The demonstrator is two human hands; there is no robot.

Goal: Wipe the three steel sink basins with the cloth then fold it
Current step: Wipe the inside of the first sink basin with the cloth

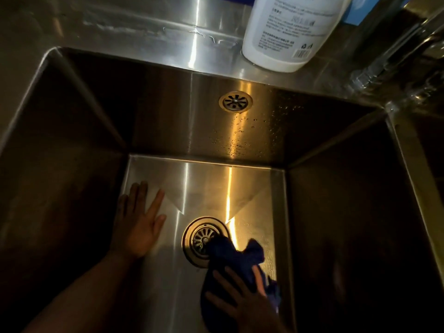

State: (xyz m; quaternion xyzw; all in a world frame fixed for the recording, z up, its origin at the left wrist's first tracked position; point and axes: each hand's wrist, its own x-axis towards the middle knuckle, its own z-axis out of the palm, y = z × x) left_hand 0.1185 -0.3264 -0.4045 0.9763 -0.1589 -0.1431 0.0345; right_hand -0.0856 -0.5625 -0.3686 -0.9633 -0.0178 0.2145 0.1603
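Deep steel basin (206,183) seen from above in dim light, with droplets on its back wall below an overflow grille (235,101) and a white bottle (290,32) on the wet ledge (144,27) behind. Four steep walls enclose the floor, with the drain (203,237) at centre. Left hand (139,227) lies flat, fingers spread, left of the drain; right hand (240,299), fingers spread, presses the dark blue cloth (230,255), whose far edge overlaps the drain's rim.
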